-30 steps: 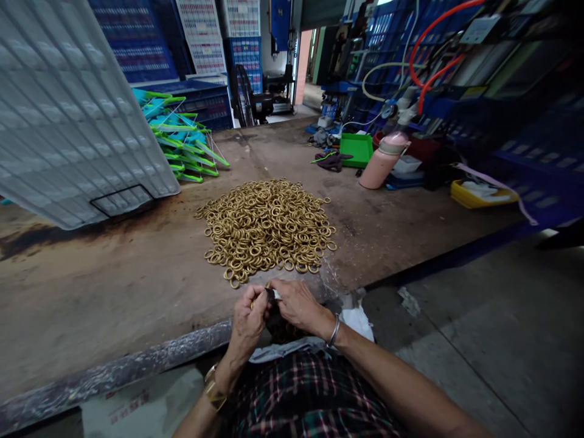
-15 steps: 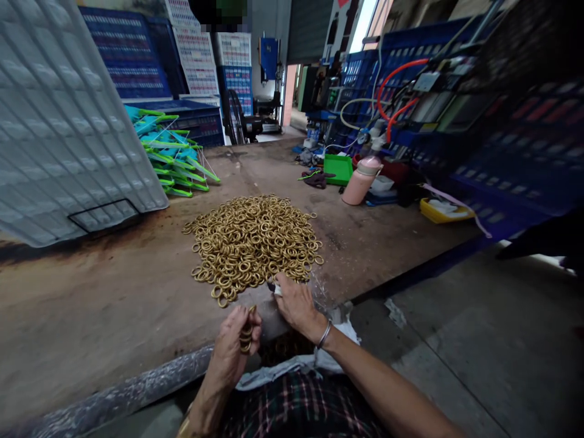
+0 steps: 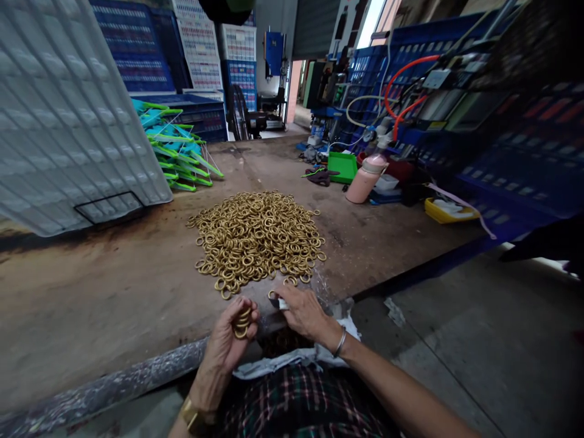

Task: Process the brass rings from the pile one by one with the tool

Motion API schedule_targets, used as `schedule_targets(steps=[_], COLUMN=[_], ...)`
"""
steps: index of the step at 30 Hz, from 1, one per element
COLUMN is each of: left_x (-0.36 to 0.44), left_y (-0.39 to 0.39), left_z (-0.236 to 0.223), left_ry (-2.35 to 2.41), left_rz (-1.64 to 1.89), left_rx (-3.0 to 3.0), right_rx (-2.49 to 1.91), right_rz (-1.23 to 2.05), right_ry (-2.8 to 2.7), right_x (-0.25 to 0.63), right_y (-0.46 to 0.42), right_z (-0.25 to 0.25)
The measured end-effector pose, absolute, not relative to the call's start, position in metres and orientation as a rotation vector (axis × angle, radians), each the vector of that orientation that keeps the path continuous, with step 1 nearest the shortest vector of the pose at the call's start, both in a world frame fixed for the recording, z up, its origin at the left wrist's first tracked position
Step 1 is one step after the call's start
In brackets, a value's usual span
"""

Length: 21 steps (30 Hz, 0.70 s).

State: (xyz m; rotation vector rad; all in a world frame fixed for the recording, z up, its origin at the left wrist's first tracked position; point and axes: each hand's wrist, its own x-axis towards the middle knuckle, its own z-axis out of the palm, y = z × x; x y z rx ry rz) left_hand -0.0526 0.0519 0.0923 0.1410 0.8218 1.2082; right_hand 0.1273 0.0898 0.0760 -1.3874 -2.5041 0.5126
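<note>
A big heap of brass rings (image 3: 257, 239) lies on the worn brown table (image 3: 114, 292) in front of me. My left hand (image 3: 230, 337) is curled round a small stack of brass rings (image 3: 241, 322) near the table's front edge. My right hand (image 3: 303, 311) rests just right of it, fingers pinched on one ring (image 3: 272, 296) at the heap's near edge; a white tape strip shows on a fingertip. Below both hands an open bag (image 3: 283, 353) with dark rings inside sits in my lap.
A large white plastic crate panel (image 3: 68, 115) leans at the left. Green and blue plastic hangers (image 3: 176, 149) are stacked behind it. A pink bottle (image 3: 364, 176), green tray (image 3: 343, 165) and yellow tray (image 3: 449, 210) sit at the right, with blue crates and hoses beyond.
A second ago both hands were together on one ring. They then parted: the left hand drew back holding stacked rings, and the right reached to the heap's near edge.
</note>
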Motion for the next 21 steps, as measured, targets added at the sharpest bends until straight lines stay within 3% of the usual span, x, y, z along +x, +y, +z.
schedule_targets(steps=[5, 12, 21], left_x=[-0.054, -0.045, -0.031], left_y=[0.054, 0.053, 0.057], left_z=[0.089, 0.091, 0.088], left_ry=[0.835, 1.01, 1.349], left_rz=[1.238, 1.234, 1.036], left_rx=[0.155, 0.385, 0.822], right_rx=[-1.551, -1.749, -1.454], right_rz=[0.531, 0.402, 0.506], right_ry=[-2.245, -2.35, -2.31], right_x=[0.125, 0.109, 0.115], right_y=[0.092, 0.092, 0.089], right_z=[0.081, 0.086, 0.081])
